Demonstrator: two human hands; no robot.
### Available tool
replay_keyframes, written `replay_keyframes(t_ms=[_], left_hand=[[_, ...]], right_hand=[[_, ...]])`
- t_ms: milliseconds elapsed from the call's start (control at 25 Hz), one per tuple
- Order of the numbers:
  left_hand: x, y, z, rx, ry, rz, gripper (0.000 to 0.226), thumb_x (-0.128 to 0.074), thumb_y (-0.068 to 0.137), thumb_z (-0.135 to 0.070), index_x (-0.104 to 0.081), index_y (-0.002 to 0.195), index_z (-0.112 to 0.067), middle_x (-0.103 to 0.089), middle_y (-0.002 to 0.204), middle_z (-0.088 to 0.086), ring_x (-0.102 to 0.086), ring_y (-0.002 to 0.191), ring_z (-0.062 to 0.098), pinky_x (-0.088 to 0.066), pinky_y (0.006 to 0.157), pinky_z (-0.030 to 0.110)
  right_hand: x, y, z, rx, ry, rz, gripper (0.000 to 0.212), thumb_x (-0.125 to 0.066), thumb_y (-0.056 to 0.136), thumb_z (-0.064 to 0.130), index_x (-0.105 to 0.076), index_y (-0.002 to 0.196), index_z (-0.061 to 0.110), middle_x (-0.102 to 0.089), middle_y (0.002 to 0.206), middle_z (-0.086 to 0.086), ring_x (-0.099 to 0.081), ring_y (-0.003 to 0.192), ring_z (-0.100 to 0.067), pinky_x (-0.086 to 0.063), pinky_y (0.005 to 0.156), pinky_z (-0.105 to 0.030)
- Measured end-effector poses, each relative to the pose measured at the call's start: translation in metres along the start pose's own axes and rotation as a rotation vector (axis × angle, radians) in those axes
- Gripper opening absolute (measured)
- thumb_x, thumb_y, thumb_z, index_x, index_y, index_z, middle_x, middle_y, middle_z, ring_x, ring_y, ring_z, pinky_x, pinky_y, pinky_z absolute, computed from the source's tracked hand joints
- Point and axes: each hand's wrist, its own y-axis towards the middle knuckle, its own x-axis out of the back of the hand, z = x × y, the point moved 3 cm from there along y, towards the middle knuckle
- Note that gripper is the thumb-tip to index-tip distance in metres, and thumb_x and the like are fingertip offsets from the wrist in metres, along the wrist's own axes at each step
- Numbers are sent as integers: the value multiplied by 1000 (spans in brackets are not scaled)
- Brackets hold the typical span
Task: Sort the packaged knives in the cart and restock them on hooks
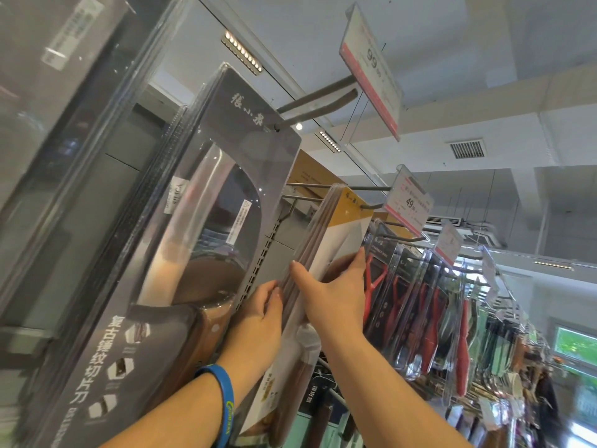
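Observation:
A stack of white and mustard-topped knife packs (339,234) hangs on a metal hook (371,206) in the middle of the display. My right hand (332,292) spreads over the front pack, thumb at the stack's left edge, fingers on its face. My left hand (261,321), with a blue wristband, presses against the back of the same stack from the left. A large grey cleaver pack (206,227) hangs close on the left from a dark double hook (319,101).
Price tags reading 99 (371,69) and 49 (408,202) sit at the hook ends. Clear packs of red-handled knives (429,321) hang to the right, with more packed hooks beyond. A big dark pack (48,124) fills the far left.

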Motion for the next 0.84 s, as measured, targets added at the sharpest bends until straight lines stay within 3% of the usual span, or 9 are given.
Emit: replay_keyframes(t_ms=[120,280,400,520,720,840], left_hand=[[1,1,0,19,-11,17,19,-33,104,-40,-45,116,-47,-51,103,-23,-47,88,-8,-36,73,16],[3,2,2,47,-37,5,22,-30,104,-45,-48,116,-45,-49,111,-21,-46,102,1,-32,88,22],[3,3,1,54,-49,-1,23,-29,105,-43,-51,114,-42,-50,115,-17,-45,105,4,-31,90,24],[3,3,2,67,-54,-19,29,-29,106,-38,-55,119,-37,-51,117,-14,-45,106,5,-31,91,24],[5,1,-2,60,-51,-23,21,-32,103,-44,-52,112,-46,-52,116,-17,-46,104,5,-31,90,25],[6,-9,-12,-14,-3,-2,32,-34,102,-47,-50,129,-42,-54,131,-16,-47,109,3,-32,91,24]], right_hand=[[0,-2,0,7,17,5,110,-81,60,62,-34,146,12,-46,115,1,-59,113,-30,-51,101,-53],[8,-10,-1,15,80,-15,121,-81,58,72,-26,153,22,-45,122,4,-54,127,-27,-46,107,-53],[12,-12,0,10,89,3,122,-83,57,72,-27,153,20,-49,127,-4,-53,121,-23,-47,106,-54],[13,-12,1,17,86,21,130,-84,55,72,-20,157,22,-48,140,-4,-49,130,-21,-43,111,-51],[17,-21,0,41,108,52,141,-82,51,79,-4,160,36,-21,165,12,-23,151,-11,-28,121,-41],[23,-34,-1,41,85,39,142,-81,51,80,-3,161,35,-17,167,12,-19,152,-8,-25,120,-34]])
